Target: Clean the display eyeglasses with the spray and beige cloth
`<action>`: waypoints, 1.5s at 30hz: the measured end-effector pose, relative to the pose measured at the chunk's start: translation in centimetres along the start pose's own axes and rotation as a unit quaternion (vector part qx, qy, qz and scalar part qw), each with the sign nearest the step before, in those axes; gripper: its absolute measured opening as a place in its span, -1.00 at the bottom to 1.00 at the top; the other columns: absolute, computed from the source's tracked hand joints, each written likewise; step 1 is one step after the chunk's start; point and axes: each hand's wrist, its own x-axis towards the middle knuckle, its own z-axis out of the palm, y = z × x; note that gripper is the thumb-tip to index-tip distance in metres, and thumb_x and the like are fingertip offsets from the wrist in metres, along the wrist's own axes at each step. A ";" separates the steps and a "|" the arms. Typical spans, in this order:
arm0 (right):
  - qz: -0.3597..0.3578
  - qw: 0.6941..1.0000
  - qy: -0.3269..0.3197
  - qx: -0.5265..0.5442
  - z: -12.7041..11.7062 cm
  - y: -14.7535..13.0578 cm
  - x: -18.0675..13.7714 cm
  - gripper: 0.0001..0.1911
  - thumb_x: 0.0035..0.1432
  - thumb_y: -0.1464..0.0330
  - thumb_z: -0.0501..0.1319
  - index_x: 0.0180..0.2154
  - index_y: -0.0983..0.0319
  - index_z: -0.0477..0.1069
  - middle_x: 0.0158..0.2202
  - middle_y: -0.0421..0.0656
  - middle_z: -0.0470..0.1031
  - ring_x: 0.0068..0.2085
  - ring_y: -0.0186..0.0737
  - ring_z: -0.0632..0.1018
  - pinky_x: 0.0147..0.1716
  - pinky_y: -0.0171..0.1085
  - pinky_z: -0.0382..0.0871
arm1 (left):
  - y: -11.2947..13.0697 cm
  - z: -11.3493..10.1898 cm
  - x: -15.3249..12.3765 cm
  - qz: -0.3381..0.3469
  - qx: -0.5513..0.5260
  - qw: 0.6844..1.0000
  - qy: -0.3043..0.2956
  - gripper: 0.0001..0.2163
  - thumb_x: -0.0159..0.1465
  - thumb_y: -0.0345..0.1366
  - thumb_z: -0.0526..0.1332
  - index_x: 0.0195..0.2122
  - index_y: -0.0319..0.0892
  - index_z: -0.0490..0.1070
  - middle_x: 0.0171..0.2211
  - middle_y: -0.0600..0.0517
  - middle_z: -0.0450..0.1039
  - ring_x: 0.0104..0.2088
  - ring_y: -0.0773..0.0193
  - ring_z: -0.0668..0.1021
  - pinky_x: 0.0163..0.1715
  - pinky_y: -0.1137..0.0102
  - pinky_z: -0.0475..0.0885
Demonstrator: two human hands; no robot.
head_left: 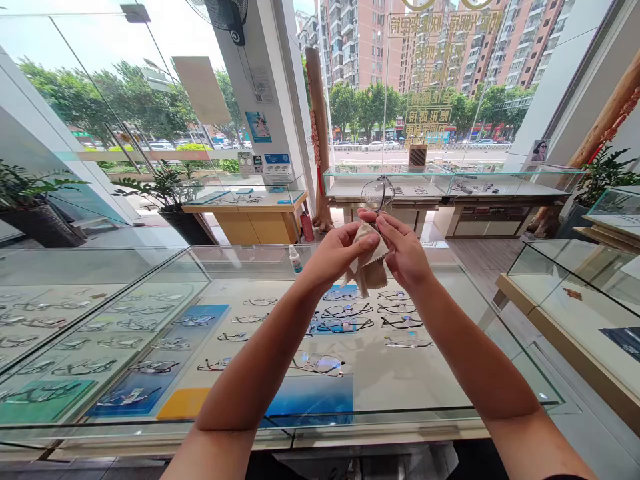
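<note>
Both of my hands are held up close together above a glass display counter (400,373). Bunched in my left hand (340,252) is a beige cleaning cloth (371,277) with a zigzag edge, pinched under the thumb and hanging below the fingers. My right hand (406,257) has its fingers closed on a pair of eyeglasses (383,195). The round, thin-rimmed lenses stick up above my fingertips, while the lower part of the frame is hidden by the fingers. A small white spray bottle (295,259) stands on the glass to the left of my hands.
Under the counter glass lie rows of eyeglasses (347,309) and a blue card (315,400). Another glass case (560,287) stands at the right. Beyond are a wooden display table (260,227), a wooden post (319,133), a potted plant (185,223) and large windows.
</note>
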 end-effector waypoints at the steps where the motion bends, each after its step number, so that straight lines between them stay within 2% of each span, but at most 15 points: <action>1: 0.001 1.000 0.000 0.001 0.0 0.1 0.0 -0.70 0.13 -0.04 0.56 -0.19 -0.05 0.80 0.14 -0.22 0.74 0.28 -0.01 0.63 0.39 0.03 0.50 | 0.1 0.1 -0.1 -0.005 -0.001 1.000 -0.006 -0.53 0.18 0.12 0.62 -0.22 -0.17 0.60 -0.29 0.00 0.61 -0.31 0.29 0.58 -0.27 0.38 0.47; 5: 0.013 1.000 0.002 0.002 -0.2 0.2 0.1 -0.70 0.13 -0.03 0.55 -0.17 -0.06 0.80 0.13 -0.23 0.74 0.21 -0.04 0.64 0.30 -0.01 0.55 | 0.3 0.5 -0.3 -0.015 -0.027 0.999 -0.017 -0.54 0.18 0.14 0.62 -0.25 -0.15 0.60 -0.33 0.04 0.58 -0.35 0.32 0.54 -0.31 0.39 0.43; 12: 0.036 0.999 -0.037 0.004 -0.5 -0.3 0.1 -0.68 0.13 0.00 0.52 -0.11 -0.05 0.79 0.03 -0.21 0.79 -0.02 -0.08 0.67 -0.12 -0.11 0.59 | 0.2 0.1 -0.1 -0.030 -0.067 0.997 -0.034 -0.58 0.27 0.12 0.56 -0.20 -0.15 0.63 -0.29 -0.03 0.64 -0.30 0.23 0.63 -0.25 0.33 0.54; 14: 0.027 0.999 -0.026 -0.008 -0.6 -0.3 0.1 -0.70 0.14 0.01 0.52 -0.12 -0.06 0.79 -0.01 -0.21 0.79 -0.03 -0.08 0.67 -0.05 -0.07 0.59 | 0.1 0.1 -0.1 -0.036 -0.082 0.995 -0.033 -0.58 0.26 0.12 0.57 -0.16 -0.15 0.64 -0.27 -0.03 0.64 -0.30 0.26 0.63 -0.26 0.37 0.54; 18: -0.025 0.999 0.008 -0.029 -0.9 0.1 0.3 -0.78 0.20 0.05 0.50 -0.15 -0.06 0.79 -0.01 -0.23 0.78 0.14 -0.05 0.65 0.29 0.01 0.49 | -0.2 0.2 -0.2 -0.031 -0.072 0.997 -0.018 -0.58 0.28 0.08 0.57 -0.06 -0.13 0.64 -0.21 -0.04 0.65 -0.27 0.28 0.62 -0.28 0.40 0.53; 20: -0.032 0.999 0.022 -0.034 -1.0 0.2 0.4 -0.77 0.19 0.04 0.50 -0.16 -0.04 0.78 0.02 -0.22 0.77 0.17 -0.04 0.63 0.33 0.02 0.46 | -0.5 0.3 -0.2 -0.027 -0.071 0.997 -0.002 -0.54 0.26 0.05 0.59 0.02 -0.11 0.61 -0.23 -0.02 0.63 -0.29 0.28 0.62 -0.30 0.40 0.53; 24: -0.027 0.999 0.028 -0.028 -1.0 0.0 0.4 -0.73 0.15 0.03 0.50 -0.16 -0.01 0.78 0.04 -0.19 0.75 0.18 -0.02 0.63 0.29 0.02 0.49 | -1.1 0.4 0.0 -0.009 -0.068 0.997 0.039 -0.51 0.26 0.08 0.58 0.08 -0.04 0.56 -0.29 0.04 0.61 -0.34 0.28 0.60 -0.35 0.40 0.48; 27: -0.016 0.999 0.023 -0.022 -0.8 -0.3 0.2 -0.74 0.16 0.05 0.49 -0.17 -0.01 0.78 0.01 -0.18 0.73 0.17 -0.02 0.64 0.26 0.02 0.52 | -1.3 0.6 0.3 0.031 -0.039 0.996 0.076 -0.57 0.28 0.14 0.55 -0.07 -0.05 0.57 -0.28 0.03 0.60 -0.31 0.27 0.59 -0.33 0.37 0.48; 30: -0.010 1.000 0.021 -0.013 -0.7 -0.4 0.2 -0.76 0.17 0.08 0.48 -0.16 -0.01 0.78 -0.03 -0.18 0.73 0.18 -0.02 0.64 0.25 0.01 0.53 | -1.4 0.7 0.4 0.050 -0.024 0.995 0.087 -0.56 0.27 0.17 0.55 -0.20 -0.09 0.56 -0.33 0.05 0.55 -0.35 0.32 0.51 -0.34 0.37 0.45; 34: -0.016 1.000 0.025 -0.008 -0.7 -0.4 0.2 -0.79 0.19 0.10 0.48 -0.16 -0.02 0.79 -0.02 -0.19 0.71 0.12 -0.07 0.64 0.23 -0.03 0.54 | -1.5 0.5 0.4 0.019 -0.050 0.994 0.092 -0.51 0.20 0.19 0.59 -0.27 -0.12 0.53 -0.38 0.08 0.50 -0.40 0.37 0.45 -0.39 0.41 0.39; 39: -0.025 0.998 0.046 -0.022 -1.1 -0.1 0.3 -0.76 0.16 0.07 0.49 -0.17 0.00 0.78 -0.02 -0.18 0.67 -0.01 -0.13 0.61 0.12 -0.07 0.55 | -2.1 0.3 0.5 -0.053 -0.106 0.990 0.081 -0.55 0.23 0.12 0.58 -0.21 -0.14 0.53 -0.35 0.05 0.53 -0.38 0.30 0.54 -0.33 0.35 0.47; 42: -0.037 0.998 0.046 -0.023 -1.3 0.1 0.4 -0.78 0.16 0.07 0.49 -0.19 -0.01 0.78 -0.03 -0.19 0.66 -0.07 -0.16 0.60 0.08 -0.09 0.54 | -2.4 0.2 0.7 -0.063 -0.134 0.987 0.063 -0.58 0.24 0.09 0.57 -0.20 -0.14 0.54 -0.33 0.02 0.55 -0.33 0.26 0.59 -0.26 0.31 0.52; 45: -0.032 0.998 0.043 -0.019 -1.4 0.0 0.5 -0.79 0.17 0.08 0.50 -0.18 -0.02 0.78 -0.04 -0.20 0.67 -0.10 -0.18 0.59 0.03 -0.11 0.54 | -2.1 0.1 0.7 -0.080 -0.158 0.984 0.035 -0.57 0.21 0.07 0.61 -0.22 -0.14 0.56 -0.34 0.02 0.54 -0.36 0.29 0.56 -0.31 0.35 0.49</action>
